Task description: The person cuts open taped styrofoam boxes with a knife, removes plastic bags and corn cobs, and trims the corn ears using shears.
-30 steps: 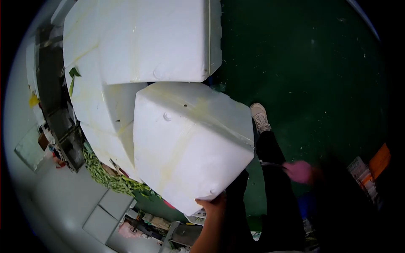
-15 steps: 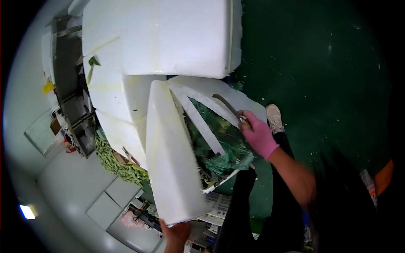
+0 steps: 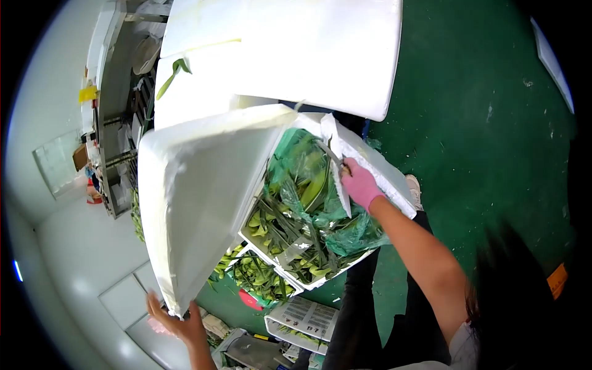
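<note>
My left hand [image 3: 179,324], bare, grips the lower corner of a white foam box lid [image 3: 206,203], which is tilted up off its box. In my right hand [image 3: 361,183], wearing a pink glove, is a curved-blade knife [image 3: 333,155]. Its blade lies beside a loose white foam strip [image 3: 336,169] along the box's inner side. Inside the open foam box [image 3: 404,200], a green plastic bag [image 3: 287,166] partly covers green stems and leaves [image 3: 280,237].
More white foam boxes [image 3: 296,55] stand beyond, a loose green leaf [image 3: 176,75] on one. Below are another box of greens [image 3: 259,274], a red object [image 3: 250,300] and a newspaper-lined box [image 3: 302,317]. A shelf [image 3: 120,123] is at left; green floor [image 3: 468,123] at right.
My left hand has swung the lid up and leftward, uncovering more of the greens. My right hand has moved slightly up and left with the knife, close against the foam strip.
</note>
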Available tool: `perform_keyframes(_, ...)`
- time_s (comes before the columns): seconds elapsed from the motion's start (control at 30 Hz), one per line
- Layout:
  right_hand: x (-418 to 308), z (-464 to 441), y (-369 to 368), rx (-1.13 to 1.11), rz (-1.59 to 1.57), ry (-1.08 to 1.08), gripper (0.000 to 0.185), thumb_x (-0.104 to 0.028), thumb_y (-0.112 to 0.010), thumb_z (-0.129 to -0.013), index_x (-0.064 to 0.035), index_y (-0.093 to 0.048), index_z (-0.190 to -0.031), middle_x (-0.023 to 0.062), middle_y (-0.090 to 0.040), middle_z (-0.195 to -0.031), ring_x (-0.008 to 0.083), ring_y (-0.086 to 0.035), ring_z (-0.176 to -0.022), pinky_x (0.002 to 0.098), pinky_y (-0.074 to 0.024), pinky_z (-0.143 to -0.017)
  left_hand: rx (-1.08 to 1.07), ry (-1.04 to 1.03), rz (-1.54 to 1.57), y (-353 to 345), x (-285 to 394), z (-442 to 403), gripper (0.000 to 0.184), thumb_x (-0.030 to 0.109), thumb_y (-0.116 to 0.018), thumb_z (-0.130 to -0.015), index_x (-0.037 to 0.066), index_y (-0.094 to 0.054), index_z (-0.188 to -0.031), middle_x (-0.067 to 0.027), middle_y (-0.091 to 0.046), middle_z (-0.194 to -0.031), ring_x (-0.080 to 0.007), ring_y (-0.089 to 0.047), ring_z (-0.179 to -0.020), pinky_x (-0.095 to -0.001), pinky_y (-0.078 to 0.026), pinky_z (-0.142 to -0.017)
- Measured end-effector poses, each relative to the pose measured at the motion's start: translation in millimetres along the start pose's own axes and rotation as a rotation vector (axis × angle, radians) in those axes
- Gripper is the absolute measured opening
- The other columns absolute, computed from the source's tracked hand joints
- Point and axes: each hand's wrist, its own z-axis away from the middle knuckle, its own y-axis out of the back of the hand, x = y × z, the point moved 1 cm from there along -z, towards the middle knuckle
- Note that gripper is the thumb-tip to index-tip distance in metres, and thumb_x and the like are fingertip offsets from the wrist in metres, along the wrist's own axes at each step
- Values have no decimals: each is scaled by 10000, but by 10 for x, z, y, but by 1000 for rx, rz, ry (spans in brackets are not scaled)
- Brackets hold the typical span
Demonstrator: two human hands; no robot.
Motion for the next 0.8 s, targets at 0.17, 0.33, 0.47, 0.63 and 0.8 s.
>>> perform_keyframes(0.17,-143,25,-144,78,-117,-20,393,-288,-488,-941,-43,-541,-1244,219,-671,-916,387,-644,-892,430,-491,-804,-160,67,173,-541,-560,-750,746,34,-685,-791,39,-358,-1462,-212,-476,-1404,-375,-488,-1260,-432,-360,-1067)
perform_keyframes(0.33,-862,-495,-508,194,-497,-109,325,-241,-491,-953,-4,-521,-1174,95,-579,-756,149,-478,-474,308,-377,-424,-214,20,200,-604,-853,-898,612,65,-656,-837,40,-429,-1405,-212,-558,-1305,-379,-551,-1182,-423,-421,-999)
perform_keyframes(0.47,-1077,-1105,-856,212,-269,-199,216,-239,-484,-942,-31,-536,-969,78,-571,-708,155,-484,-470,309,-374,-415,-203,-60,201,-538,-1072,-738,620,46,-670,-805,23,-442,-1381,-211,-567,-1288,-390,-570,-1148,-414,-438,-979)
perform_keyframes(0.63,-1258,-1424,-940,84,-72,-279,218,-261,-459,-941,-86,-515,-824,50,-551,-652,148,-475,-457,300,-354,-392,-255,-70,194,-498,-1525,-573,590,25,-685,-781,25,-469,-1330,-201,-615,-1154,-374,-616,-1033,-400,-475,-902)
perform_keyframes(0.8,-958,-1366,-1250,-452,-738,-629,217,-261,-462,-930,-145,-494,-750,-1,-465,-583,119,-427,-435,283,-309,-369,-260,-174,275,-509,-1653,-641,573,22,-703,-769,29,-490,-1302,-198,-625,-1121,-404,-611,-1006,-394,-488,-872)
